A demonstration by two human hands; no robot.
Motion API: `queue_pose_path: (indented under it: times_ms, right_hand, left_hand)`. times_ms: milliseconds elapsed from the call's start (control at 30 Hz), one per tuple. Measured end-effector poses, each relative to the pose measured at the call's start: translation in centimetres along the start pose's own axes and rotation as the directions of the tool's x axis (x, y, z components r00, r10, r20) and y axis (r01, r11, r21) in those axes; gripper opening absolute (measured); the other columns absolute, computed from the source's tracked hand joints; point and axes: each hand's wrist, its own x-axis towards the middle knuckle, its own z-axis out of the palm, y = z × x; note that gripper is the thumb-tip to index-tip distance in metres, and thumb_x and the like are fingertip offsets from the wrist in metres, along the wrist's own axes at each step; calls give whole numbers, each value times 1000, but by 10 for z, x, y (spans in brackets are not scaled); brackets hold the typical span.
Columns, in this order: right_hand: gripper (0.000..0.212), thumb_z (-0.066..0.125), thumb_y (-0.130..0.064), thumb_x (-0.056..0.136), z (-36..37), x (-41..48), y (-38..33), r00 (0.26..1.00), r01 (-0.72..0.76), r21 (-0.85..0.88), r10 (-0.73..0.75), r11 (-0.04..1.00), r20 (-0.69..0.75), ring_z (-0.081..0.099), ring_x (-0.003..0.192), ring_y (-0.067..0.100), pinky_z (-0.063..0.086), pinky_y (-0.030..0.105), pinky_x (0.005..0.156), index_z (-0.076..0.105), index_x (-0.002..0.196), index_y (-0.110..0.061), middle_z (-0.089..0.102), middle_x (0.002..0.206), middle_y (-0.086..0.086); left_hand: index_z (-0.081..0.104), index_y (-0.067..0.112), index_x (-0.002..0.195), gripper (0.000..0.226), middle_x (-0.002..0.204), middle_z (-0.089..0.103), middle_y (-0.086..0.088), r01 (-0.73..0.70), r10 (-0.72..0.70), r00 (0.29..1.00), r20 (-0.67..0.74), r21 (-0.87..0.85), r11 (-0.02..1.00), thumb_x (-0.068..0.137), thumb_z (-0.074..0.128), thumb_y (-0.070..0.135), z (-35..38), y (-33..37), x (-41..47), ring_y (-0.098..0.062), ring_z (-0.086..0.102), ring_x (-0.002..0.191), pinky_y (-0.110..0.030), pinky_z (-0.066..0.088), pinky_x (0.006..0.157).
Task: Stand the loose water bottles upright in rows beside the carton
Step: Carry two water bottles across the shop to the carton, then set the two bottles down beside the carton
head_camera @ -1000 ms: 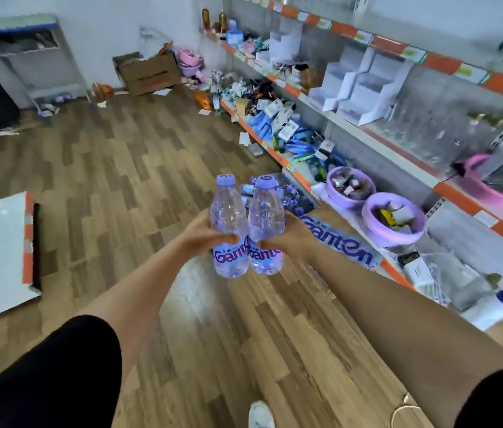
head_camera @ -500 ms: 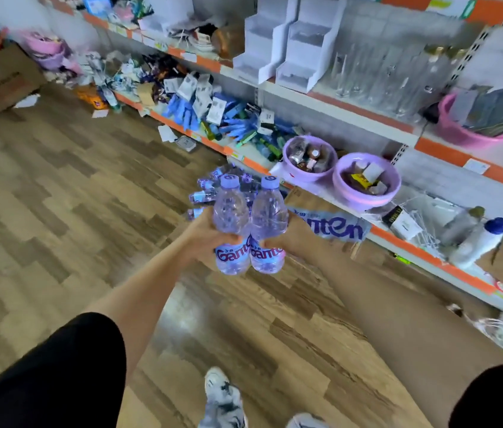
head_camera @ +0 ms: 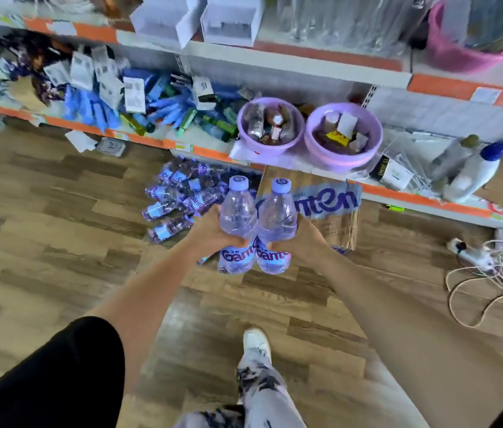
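Your left hand (head_camera: 210, 230) is wrapped around a clear plastic water bottle with a lilac cap (head_camera: 237, 225), and your right hand (head_camera: 302, 239) grips a second clear lilac-capped bottle (head_camera: 276, 227). Both bottles are upright, touching side by side, held in the air above the wood-plank floor (head_camera: 58, 230). Beyond them, a heap of loose water bottles (head_camera: 179, 196) lies on its sides on the floor, just left of the brown cardboard carton with blue lettering (head_camera: 330, 211). The carton sits against the foot of the orange-edged metal shelf (head_camera: 429, 200), and your hands cover its left part. Left of the heap the floor is open; to the right, a tangle of pale cable (head_camera: 485, 279) crowds it. Two lilac plastic bowls (head_camera: 341, 135) sit at the shelf's edge above the carton. Your white shoe (head_camera: 256, 342) is planted below the bottles. The heap is blurred, so its count is unclear.
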Motion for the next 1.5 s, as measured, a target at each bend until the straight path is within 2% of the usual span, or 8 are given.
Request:
queue_pose_path:
  times_ms: [133, 333, 467, 667, 800, 1000, 1300, 1500]
  right_hand:
    - [58, 77, -22, 68, 9, 53, 25, 993, -117, 41, 118, 992, -30, 61, 100, 22, 52, 34, 85, 53, 121, -18, 64, 109, 1]
    - [66, 79, -18, 67, 48, 129, 88, 966, -226, 151, 242, 962, -96, 63, 101, 21, 54, 35, 86, 48, 125, -23, 66, 110, -3]
    - [62, 74, -23, 73, 98, 187, 147, 930, -249, 132, 275, 959, -243, 62, 93, 24, 52, 35, 81, 45, 127, -23, 64, 103, -2]
    - [71, 77, -23, 68, 171, 281, 252, 896, -223, 124, 254, 967, -365, 64, 103, 28, 53, 40, 85, 42, 130, -23, 67, 112, 1]
    - [90, 79, -25, 64, 206, 332, 311, 880, -197, 141, 238, 970, -410, 63, 106, 30, 52, 40, 87, 34, 141, -21, 67, 116, 4]
    - [68, 83, -10, 62, 225, 368, 361, 831, -102, 86, 132, 991, -541, 50, 119, 27, 34, 18, 84, 51, 121, -4, 52, 114, 5]
    - [55, 80, -16, 61, 223, 370, 385, 815, -96, 51, 108, 994, -570, 61, 96, 20, 47, 28, 80, 55, 110, -14, 65, 105, 0]
    - [56, 80, -14, 63, 228, 375, 387, 820, -103, 62, 120, 993, -560, 62, 101, 21, 46, 25, 84, 54, 113, -14, 66, 109, 3]
  left_hand:
    - [56, 25, 112, 82, 106, 70, 3, 59, -59, 998, 29, 31, 998, 38, 85, 43, 6, -56, 81, -19, 67, 102, -51, 52, 92]
    - [42, 23, 117, 69, 111, 60, 6, 73, -83, 984, 157, 71, 995, 64, 85, 14, 31, -89, 158, -14, 58, 103, -31, 45, 88]
    - [43, 24, 105, 62, 103, 61, 6, -15, -7, 989, 151, 146, 989, 62, 86, 16, 68, -163, 235, -17, 59, 102, -33, 46, 89]
    - [46, 15, 110, 63, 94, 56, 12, -117, 78, 984, 160, 252, 961, 61, 84, 28, 131, -269, 331, -7, 59, 90, -27, 42, 78]
    - [48, 12, 116, 69, 112, 62, 0, -160, 133, 985, 108, 300, 940, 61, 84, 31, 162, -321, 374, -15, 59, 103, -26, 41, 77]
    - [47, 13, 117, 71, 117, 64, -4, -206, 218, 976, -2, 328, 922, 61, 84, 34, 189, -349, 395, -24, 62, 108, -24, 39, 73]
    - [43, 5, 118, 70, 119, 62, -13, -148, 187, 979, -86, 335, 931, 65, 83, 29, 231, -370, 407, -33, 59, 111, -26, 37, 75]
    - [41, 3, 117, 68, 118, 61, -16, -134, 180, 980, -91, 374, 918, 69, 81, 29, 228, -373, 410, -34, 58, 112, -28, 37, 74]
